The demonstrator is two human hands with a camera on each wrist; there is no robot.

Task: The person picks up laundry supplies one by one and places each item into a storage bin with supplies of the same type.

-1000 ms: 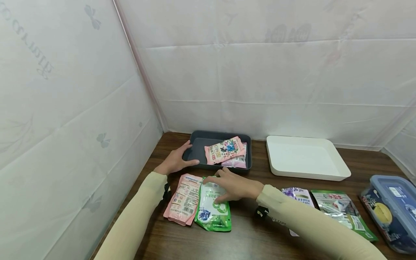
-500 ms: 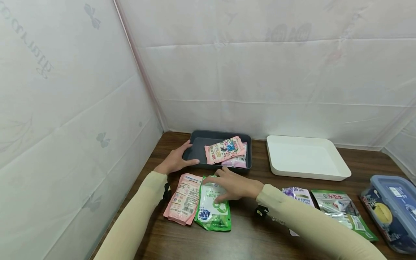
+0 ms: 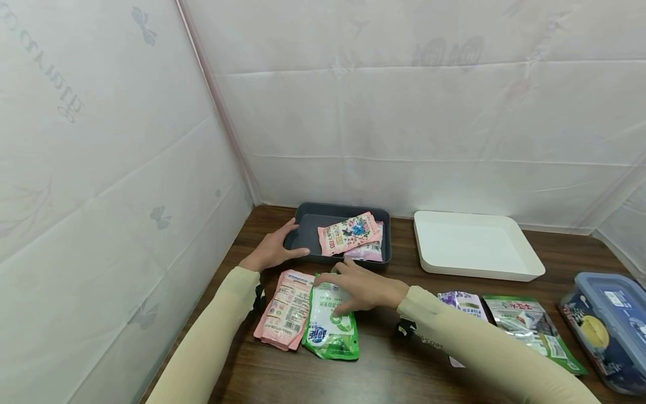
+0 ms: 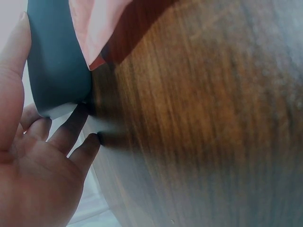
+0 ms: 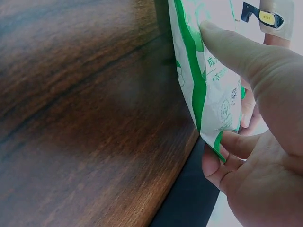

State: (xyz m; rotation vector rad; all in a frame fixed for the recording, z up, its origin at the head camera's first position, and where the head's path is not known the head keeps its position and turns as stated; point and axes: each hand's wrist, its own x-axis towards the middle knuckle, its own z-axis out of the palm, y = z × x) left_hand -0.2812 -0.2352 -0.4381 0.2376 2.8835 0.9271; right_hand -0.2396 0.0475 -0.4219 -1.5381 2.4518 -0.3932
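My left hand (image 3: 275,247) holds the near left corner of a dark grey tray (image 3: 309,223); in the left wrist view the thumb runs along the tray (image 4: 59,56) and the fingers bend round its end. Two packets lie inside, a pink floral one (image 3: 348,234) partly over a lilac one (image 3: 368,251). With thumb and fingers at opposite edges, my right hand (image 3: 370,289) grips a green and white refill pouch (image 3: 330,339), which lies flat on the table. Its thumb presses the face of the pouch (image 5: 215,82) in the right wrist view. Pink pouches (image 3: 285,314) lie against its left side.
A white tray (image 3: 469,241) stands at the back right. Under and beside the right forearm lie a purple pouch (image 3: 461,303) and a green and silver pouch (image 3: 527,322). A blue lidded box (image 3: 610,331) sits at the far right. White sheets hang behind and to the left.
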